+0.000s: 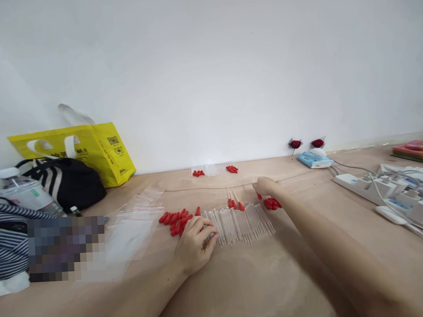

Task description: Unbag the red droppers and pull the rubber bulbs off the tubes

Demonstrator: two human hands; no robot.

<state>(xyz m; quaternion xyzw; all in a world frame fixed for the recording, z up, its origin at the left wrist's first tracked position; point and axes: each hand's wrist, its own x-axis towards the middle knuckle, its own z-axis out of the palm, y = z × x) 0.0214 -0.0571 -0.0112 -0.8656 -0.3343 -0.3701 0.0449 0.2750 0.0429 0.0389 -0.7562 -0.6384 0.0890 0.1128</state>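
My left hand (pixel 196 244) is at the left end of a row of thin clear dropper tubes (pixel 241 223), thumb and fingers curled together. Whatever is between its fingertips is hidden. Beside and partly behind this hand lies a pile of red rubber bulbs (pixel 174 219). Farther right, my right hand (pixel 266 186) is closed, with a red rubber bulb (pixel 259 196) showing under its fingers. A small heap of red bulbs (pixel 271 203) lies just below that hand. Between the hands, above the row, a few droppers (pixel 237 202) with red bulbs point away from me.
Clear zip bags (pixel 130 238) lie flat on the left. By the wall are bags with red bulbs (pixel 215 170). A yellow bag (pixel 108 154), black bag (pixel 80 182) and plastic bottle (pixel 31 191) stand left. Right are a tissue pack (pixel 315 159) and power strips with cables (pixel 362 188).
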